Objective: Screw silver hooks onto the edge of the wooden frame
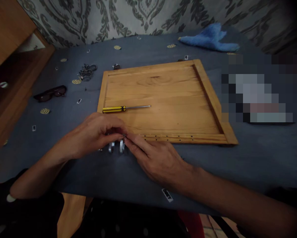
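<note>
A shallow wooden tray-like board (163, 82) lies on a dark blue cloth, with a row of small holes along its near rail. My left hand (93, 134) rests at the board's near left corner, fingers closed over a small metal hook fitting (116, 146) whose curved ends stick out below. My right hand (153, 158) meets it from the right, fingertips pinched at the same fitting; what they pinch is too small to make out. A yellow-handled screwdriver (125, 108) lies on the board just beyond my hands.
Dark glasses (50, 93) and a pile of metal hooks (87, 72) lie at the left on the cloth. A blue fluffy thing (207, 39) sits at the back. A blurred patch (257, 96) covers the right side. Small tags dot the cloth.
</note>
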Demonstrator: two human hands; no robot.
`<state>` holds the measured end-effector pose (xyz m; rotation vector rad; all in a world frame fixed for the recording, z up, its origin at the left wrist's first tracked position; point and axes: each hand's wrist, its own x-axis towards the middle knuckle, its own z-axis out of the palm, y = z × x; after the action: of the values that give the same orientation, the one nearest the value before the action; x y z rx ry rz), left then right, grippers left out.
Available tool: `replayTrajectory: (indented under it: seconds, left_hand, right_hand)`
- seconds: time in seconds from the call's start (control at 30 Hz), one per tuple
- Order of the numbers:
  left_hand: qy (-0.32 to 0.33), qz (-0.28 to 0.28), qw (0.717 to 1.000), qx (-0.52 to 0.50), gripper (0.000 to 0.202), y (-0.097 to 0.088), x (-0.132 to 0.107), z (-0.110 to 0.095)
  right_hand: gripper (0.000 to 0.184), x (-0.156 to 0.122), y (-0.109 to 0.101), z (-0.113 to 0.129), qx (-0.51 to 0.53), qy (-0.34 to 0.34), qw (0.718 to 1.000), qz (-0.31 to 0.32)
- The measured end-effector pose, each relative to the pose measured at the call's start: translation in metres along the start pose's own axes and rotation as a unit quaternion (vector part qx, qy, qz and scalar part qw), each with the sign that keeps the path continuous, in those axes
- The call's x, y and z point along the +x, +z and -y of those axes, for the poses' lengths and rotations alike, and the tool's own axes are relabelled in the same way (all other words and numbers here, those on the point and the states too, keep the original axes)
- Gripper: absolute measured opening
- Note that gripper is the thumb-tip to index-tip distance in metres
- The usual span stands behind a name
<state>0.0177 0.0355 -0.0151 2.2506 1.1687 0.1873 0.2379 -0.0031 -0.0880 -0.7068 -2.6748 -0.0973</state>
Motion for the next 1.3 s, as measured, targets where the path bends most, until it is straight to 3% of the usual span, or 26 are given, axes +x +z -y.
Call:
replayTrajectory:
  seconds: [0.47,1.3]
  left_hand:
    - [0.002,-0.008,0.999,0.032,0.015,0.0009,-0.0018,-0.0017]
    - [0.027,-0.018,0.999,0.003,0.013,0.0011,-0.0016,0.001]
  right_hand:
    - [0.043,0.0026,-0.0021,0.0015,-0.002,0.006,1.0,-0.007]
    - [0.043,0.0023,-0.0032,0.0013,-0.001,-0.005,1.0,0.009]
